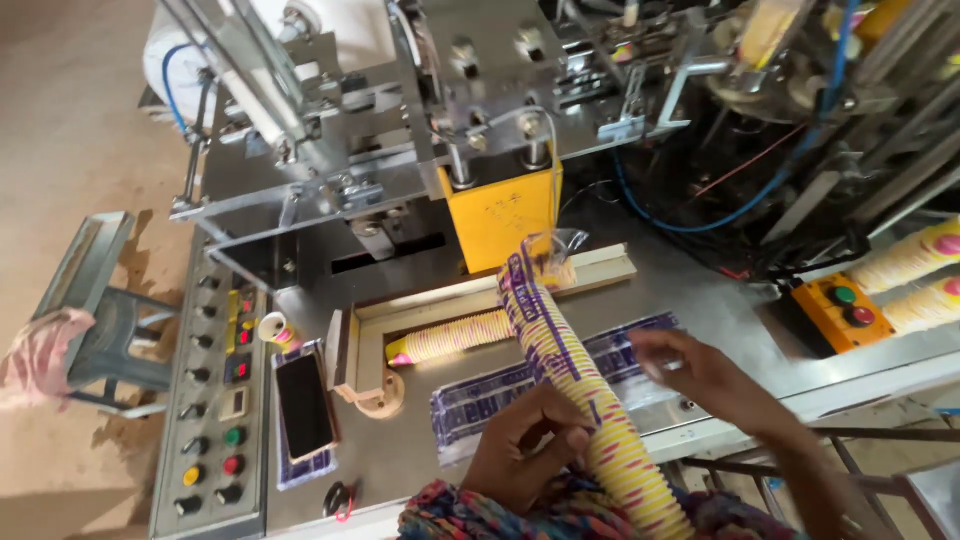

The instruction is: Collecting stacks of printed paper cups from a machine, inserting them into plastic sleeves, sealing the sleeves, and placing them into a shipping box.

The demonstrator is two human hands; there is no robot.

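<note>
My left hand (525,445) grips a long stack of nested paper cups (585,400), yellow and pink with a purple printed plastic sleeve over its upper part. The stack leans up toward the yellow machine block (500,215). To the right of the stack, my right hand (700,375) hovers with its fingers apart, pinching the edge of clear plastic film over flat purple printed sleeves (490,400) on the metal table. A second cup stack (450,340) lies in a wooden tray (365,335).
A control panel (215,400) with several coloured buttons runs down the left. A dark phone (303,405) lies beside it. An orange button box (845,310) and more cup stacks (915,275) sit at the right. Machine parts and blue hoses (720,215) fill the back.
</note>
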